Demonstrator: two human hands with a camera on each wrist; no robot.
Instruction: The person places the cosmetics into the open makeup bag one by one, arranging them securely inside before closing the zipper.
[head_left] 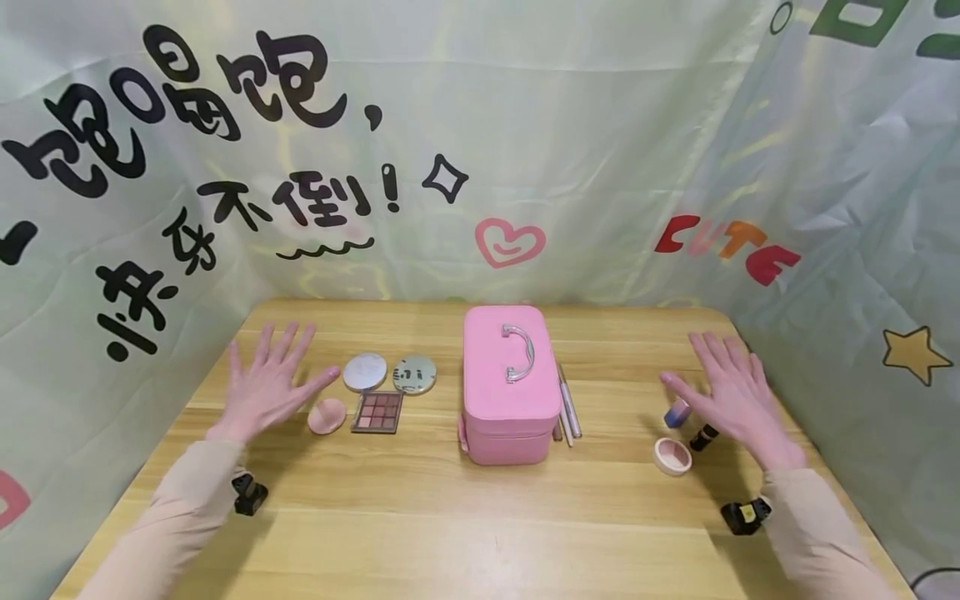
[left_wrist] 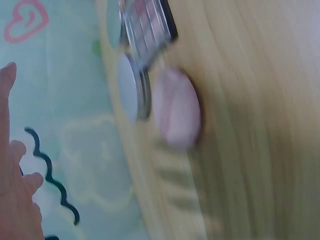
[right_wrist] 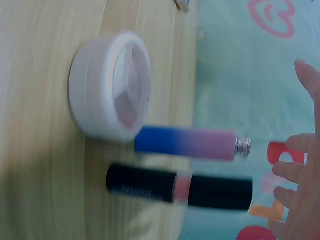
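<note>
A pink vanity case (head_left: 510, 417) with a silver handle stands closed mid-table. My left hand (head_left: 270, 383) is spread with straight fingers and holds nothing. Nearest to it lies a pink puff-like oval (head_left: 327, 416), beside an eyeshadow palette (head_left: 377, 412), a pale round compact (head_left: 365, 372) and a greenish round compact (head_left: 415, 375). On the other side my right hand (head_left: 738, 404) is also spread and holds nothing. By it are a blue-and-pink tube (right_wrist: 185, 142), a black tube (right_wrist: 142, 184) with a pink band, and a round white pot (right_wrist: 92, 90) with a clear lid.
Several slim pencil-like sticks (head_left: 572, 408) lie along the right side of the case. A printed cloth (head_left: 600, 150) hangs behind the wooden table (head_left: 450, 533) and along both sides. Each wrist carries a small black camera (head_left: 250, 493).
</note>
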